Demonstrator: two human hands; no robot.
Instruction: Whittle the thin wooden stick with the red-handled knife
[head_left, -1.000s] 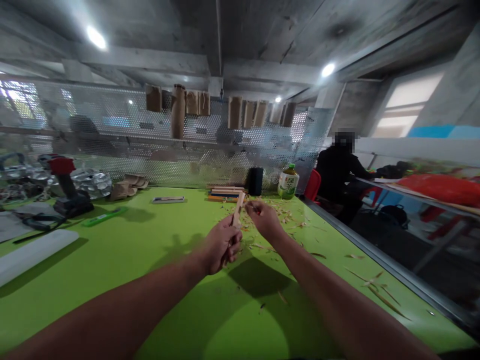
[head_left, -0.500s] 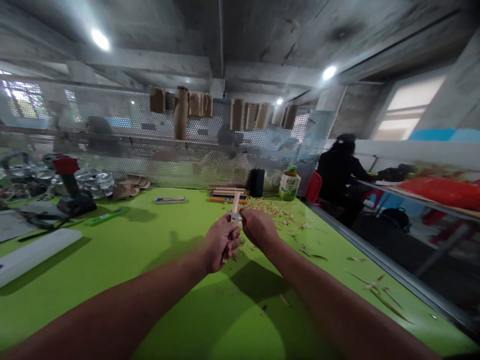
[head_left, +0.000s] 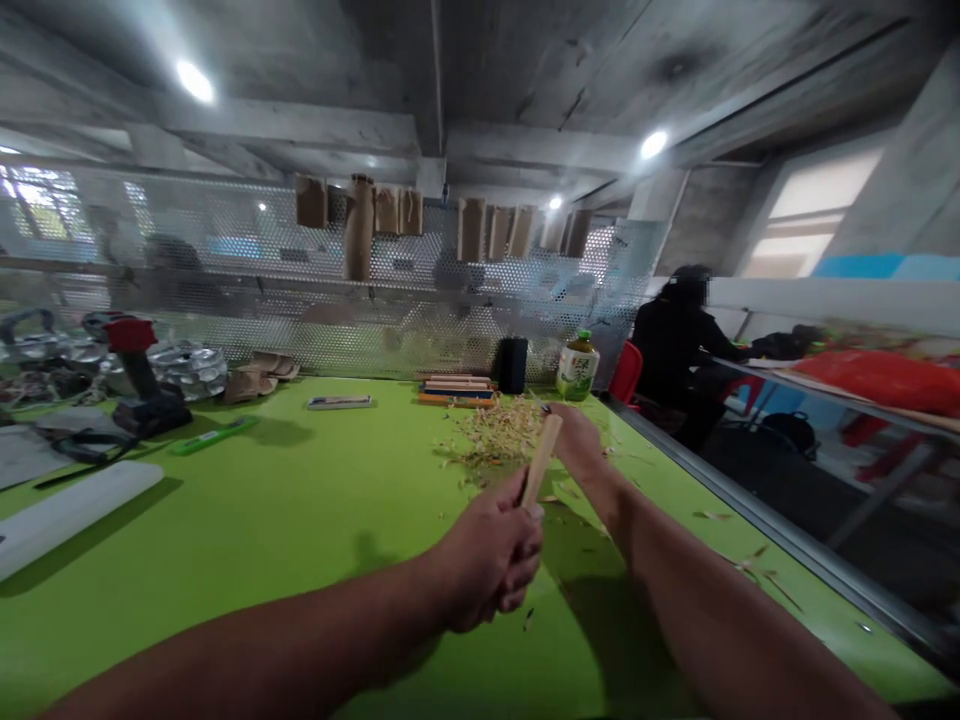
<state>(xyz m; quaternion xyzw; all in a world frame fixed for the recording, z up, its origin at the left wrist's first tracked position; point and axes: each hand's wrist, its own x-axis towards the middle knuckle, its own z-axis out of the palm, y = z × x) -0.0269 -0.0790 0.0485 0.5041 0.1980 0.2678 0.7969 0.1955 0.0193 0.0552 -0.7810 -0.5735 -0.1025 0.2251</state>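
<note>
A pale wooden stick (head_left: 541, 462) slants up out of my left hand (head_left: 499, 550), whose fingers are wrapped round its lower end. Farther off and to the right, my right hand (head_left: 576, 438) is closed on a knife (head_left: 543, 405). Only a short bit of its blade shows, and the hand hides the handle. The blade is apart from the stick. Curled wood shavings (head_left: 499, 432) lie heaped on the green table (head_left: 300, 540) just beyond the stick.
Behind the shavings are a stack of wooden strips (head_left: 456, 385), a black box (head_left: 514, 365) and a green-capped bottle (head_left: 577, 368). At left stand a cordless drill (head_left: 139, 370), a green cutter (head_left: 215, 435) and a white bar (head_left: 82, 510). A person in black (head_left: 675, 330) sits at right.
My left hand has come nearer and to the right with the stick. My right hand has moved right, taking the blade off the stick. The shavings heap now shows.
</note>
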